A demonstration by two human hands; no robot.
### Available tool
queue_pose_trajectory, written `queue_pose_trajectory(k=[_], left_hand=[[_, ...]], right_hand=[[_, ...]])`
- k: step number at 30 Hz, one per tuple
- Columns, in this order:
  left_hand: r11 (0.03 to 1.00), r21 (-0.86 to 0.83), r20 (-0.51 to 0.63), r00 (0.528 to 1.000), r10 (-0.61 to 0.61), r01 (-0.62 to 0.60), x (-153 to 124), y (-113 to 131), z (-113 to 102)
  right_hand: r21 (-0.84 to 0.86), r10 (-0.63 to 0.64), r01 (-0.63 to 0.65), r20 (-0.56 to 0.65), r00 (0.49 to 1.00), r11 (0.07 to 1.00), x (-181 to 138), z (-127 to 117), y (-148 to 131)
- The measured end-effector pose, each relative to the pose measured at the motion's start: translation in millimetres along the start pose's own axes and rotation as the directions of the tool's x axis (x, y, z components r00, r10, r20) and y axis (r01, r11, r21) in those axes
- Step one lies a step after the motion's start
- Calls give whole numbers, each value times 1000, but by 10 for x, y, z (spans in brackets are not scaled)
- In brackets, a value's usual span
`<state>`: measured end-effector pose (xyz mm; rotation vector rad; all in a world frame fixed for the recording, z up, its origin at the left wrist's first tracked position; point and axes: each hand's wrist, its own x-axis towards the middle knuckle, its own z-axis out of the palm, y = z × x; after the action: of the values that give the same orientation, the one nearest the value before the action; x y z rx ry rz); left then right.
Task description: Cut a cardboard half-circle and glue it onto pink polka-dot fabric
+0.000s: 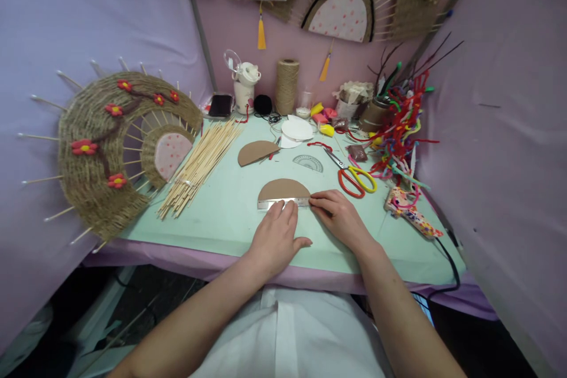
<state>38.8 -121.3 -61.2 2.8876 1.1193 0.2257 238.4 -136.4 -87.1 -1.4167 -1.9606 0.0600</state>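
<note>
A brown cardboard semicircle (283,188) lies in front of me, its curved side facing away. Along its straight edge runs a clear ruler (266,204). My left hand (275,237) rests flat on the ruler, fingertips pressing near its middle and thumb spread to the right. At the right corner, the fingers of my right hand (339,217) are pinched together, touching the ends of ruler and cardboard; what lies between them is hidden. Behind are a second cardboard semicircle (257,153) and a clear protractor (309,163).
Scissors (352,180) with red and yellow handles lie to the right, near a patterned glue gun (411,212) and tangled pipe cleaners (401,130). Leftward are a bundle of wooden sticks (201,165) and a woven fan (97,130). A twine spool (287,87) stands behind.
</note>
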Motion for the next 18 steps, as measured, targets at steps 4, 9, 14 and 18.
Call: queue_pose_trajectory(k=[4, 9, 14, 18], left_hand=[[1000, 5, -4, 1000, -14, 15, 8, 11, 28], [1000, -3, -24, 1000, -16, 16, 21, -1, 44], [1000, -27, -35, 999, -2, 1, 46, -18, -3], [1000, -28, -34, 999, -11, 10, 48, -26, -28]], right_hand=[[-2, 1, -1, 2, 1000, 1000, -2, -7, -12], [0, 13, -13, 12, 1000, 1000, -14, -9, -11], [16, 57, -57, 5, 998, 998, -56, -59, 54], [-31, 75, -77, -40, 996, 997, -103, -155, 102]])
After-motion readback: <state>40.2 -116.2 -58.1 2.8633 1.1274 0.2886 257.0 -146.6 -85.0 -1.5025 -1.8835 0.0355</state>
